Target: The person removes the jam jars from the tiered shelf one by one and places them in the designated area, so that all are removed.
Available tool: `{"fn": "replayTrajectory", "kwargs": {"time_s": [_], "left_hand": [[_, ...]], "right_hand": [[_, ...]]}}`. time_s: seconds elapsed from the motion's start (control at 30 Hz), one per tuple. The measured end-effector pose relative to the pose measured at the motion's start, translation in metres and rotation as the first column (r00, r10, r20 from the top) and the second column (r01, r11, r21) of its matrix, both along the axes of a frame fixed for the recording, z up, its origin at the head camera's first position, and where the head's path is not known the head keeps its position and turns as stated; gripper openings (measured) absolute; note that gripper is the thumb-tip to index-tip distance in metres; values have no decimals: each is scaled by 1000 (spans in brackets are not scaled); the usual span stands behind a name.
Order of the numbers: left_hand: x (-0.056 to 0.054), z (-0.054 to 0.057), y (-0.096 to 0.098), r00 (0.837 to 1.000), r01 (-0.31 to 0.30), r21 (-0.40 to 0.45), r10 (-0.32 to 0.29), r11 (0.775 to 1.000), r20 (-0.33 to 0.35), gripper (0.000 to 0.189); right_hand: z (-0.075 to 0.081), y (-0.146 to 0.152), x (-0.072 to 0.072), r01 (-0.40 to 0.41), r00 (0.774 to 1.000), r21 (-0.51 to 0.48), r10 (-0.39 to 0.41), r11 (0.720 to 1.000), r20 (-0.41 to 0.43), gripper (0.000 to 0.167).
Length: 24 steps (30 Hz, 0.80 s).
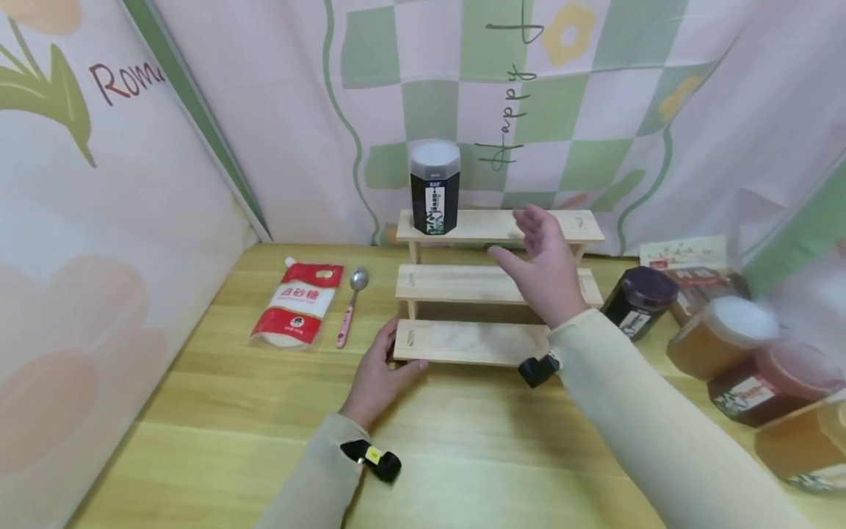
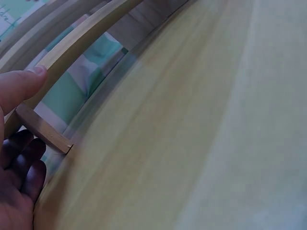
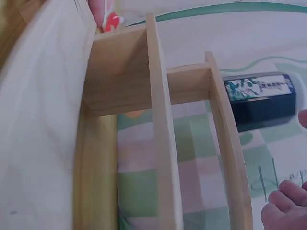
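Observation:
A three-tier wooden step shelf (image 1: 472, 344) stands against the curtain. At its lower left end my left hand (image 1: 378, 378) grips the bottom tier. The left wrist view shows the thumb (image 2: 29, 84) on the board's edge and the fingers curled below, beside a wooden leg (image 2: 45, 129). My right hand (image 1: 543, 273) hovers above the upper tiers, fingers apart from the thumb, nothing between them. On the left of the top tier sits a dark jar (image 1: 435, 192) with a whitish lid; the right wrist view also shows this jar (image 3: 264, 108), away from the right fingers.
Left of the shelf lie a red-and-white sugar bag (image 1: 296, 305) and a spoon (image 1: 350, 307) with a pink handle. On the right stand a dark jar (image 1: 637, 303), an amber jar (image 1: 717, 338), a reddish jar (image 1: 769, 382) and another amber jar (image 1: 809, 441). Behind them leans a pouch (image 1: 700, 283).

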State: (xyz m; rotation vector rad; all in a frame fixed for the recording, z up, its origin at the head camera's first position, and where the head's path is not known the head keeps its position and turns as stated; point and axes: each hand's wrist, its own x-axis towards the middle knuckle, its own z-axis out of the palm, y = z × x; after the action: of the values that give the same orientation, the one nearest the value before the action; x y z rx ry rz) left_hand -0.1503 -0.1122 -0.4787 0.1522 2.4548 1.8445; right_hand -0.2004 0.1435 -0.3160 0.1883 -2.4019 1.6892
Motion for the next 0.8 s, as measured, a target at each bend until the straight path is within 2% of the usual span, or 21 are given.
{"fn": "replayTrajectory", "kwargs": {"time_s": [0.27,0.53,0.8], "left_hand": [[0,-2,-2,1000,-8,2,8,1000,-6,95],[1,-1,0,1000,-1,-4,1,1000,-15,99],[1,1,2,1000,-14,-36,15,999,15,98]], "right_hand": [[13,-30,-30,-46,998,60,44,997,42,88],[25,-52,-54,-56,993,28,52,998,107,91],[31,-71,-73,-49,986,33,43,998,160,96]]}}
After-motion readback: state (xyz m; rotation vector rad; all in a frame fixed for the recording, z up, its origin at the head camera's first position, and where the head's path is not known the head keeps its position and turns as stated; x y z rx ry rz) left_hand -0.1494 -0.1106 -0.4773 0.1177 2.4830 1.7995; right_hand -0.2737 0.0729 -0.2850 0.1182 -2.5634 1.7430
